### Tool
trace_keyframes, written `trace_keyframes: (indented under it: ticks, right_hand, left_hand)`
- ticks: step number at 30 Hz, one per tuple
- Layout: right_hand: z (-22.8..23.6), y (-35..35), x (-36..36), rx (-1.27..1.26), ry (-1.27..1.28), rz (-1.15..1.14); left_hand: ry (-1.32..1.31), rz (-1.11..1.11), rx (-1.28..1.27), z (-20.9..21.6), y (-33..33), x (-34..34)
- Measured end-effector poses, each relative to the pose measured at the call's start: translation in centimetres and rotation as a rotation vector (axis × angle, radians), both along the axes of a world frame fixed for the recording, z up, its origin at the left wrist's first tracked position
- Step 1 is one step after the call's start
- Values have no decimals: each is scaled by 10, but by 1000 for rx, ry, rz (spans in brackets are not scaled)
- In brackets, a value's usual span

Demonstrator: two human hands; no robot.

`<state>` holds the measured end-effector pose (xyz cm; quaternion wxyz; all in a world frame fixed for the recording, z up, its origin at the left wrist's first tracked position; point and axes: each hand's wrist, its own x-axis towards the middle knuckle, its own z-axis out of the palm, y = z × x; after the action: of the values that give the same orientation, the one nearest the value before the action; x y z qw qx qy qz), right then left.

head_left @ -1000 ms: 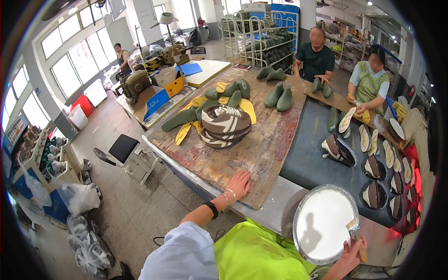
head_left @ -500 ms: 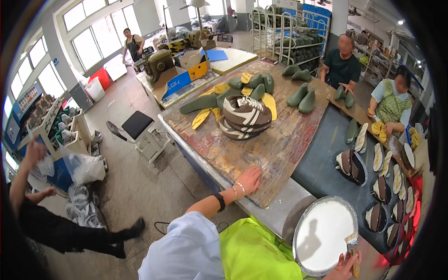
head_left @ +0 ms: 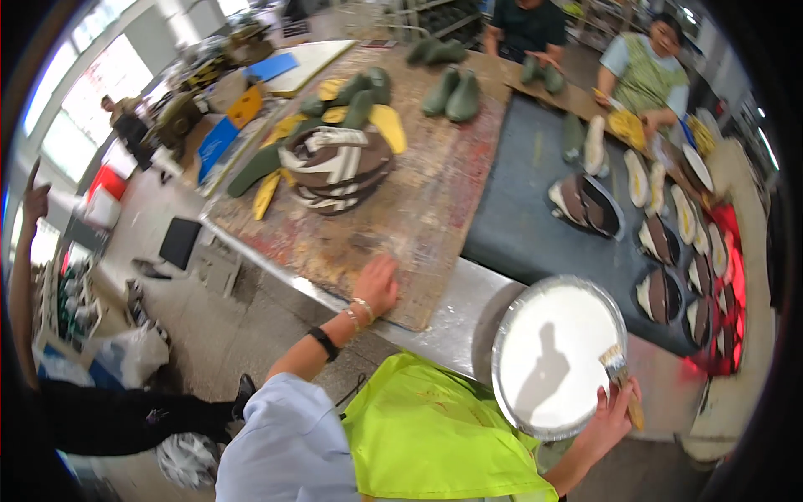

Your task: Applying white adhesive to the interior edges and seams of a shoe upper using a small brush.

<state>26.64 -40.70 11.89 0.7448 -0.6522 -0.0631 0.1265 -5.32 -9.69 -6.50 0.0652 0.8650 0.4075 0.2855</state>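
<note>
My right hand [head_left: 612, 412] grips the wooden handle of a paint brush [head_left: 615, 366]. Its bristles sit at the right edge of a round metal basin [head_left: 503, 381] filled with white liquid [head_left: 535, 335]. Whether the bristles touch the liquid I cannot tell. Fingers extended, my left hand [head_left: 376, 284] rests on a worn wooden board [head_left: 418, 217] near its front edge, holding nothing. Farther back on this board stands a stack of brown shoes [head_left: 336, 171] with white stripes. Green shoe lasts [head_left: 358, 109] and yellow insoles [head_left: 387, 128] lie behind the stack.
To the right, a dark conveyor belt [head_left: 519, 209] carries brown shoe uppers [head_left: 585, 205] and pale soles [head_left: 636, 178]. Two co-workers sit at its far side; one, in a green vest [head_left: 648, 79], handles yellow pieces. Another person's arm and dark-trousered leg [head_left: 142, 416] show at left.
The view has swung right, shifting the table and basin leftward in the picture. My left hand stays on the board and my right keeps the brush at the basin's edge.
</note>
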Motion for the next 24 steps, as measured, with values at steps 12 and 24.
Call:
trace_keyframes:
  ticks: [12, 24]
  right_hand:
    - [4, 2, 2, -44, -24, -19]
    - [9, -1, -1, -100, -81, 30]
  left_hand:
    - [103, -109, -21, 22, 10, 2]
    - [800, 11, 281, 250, 235, -61]
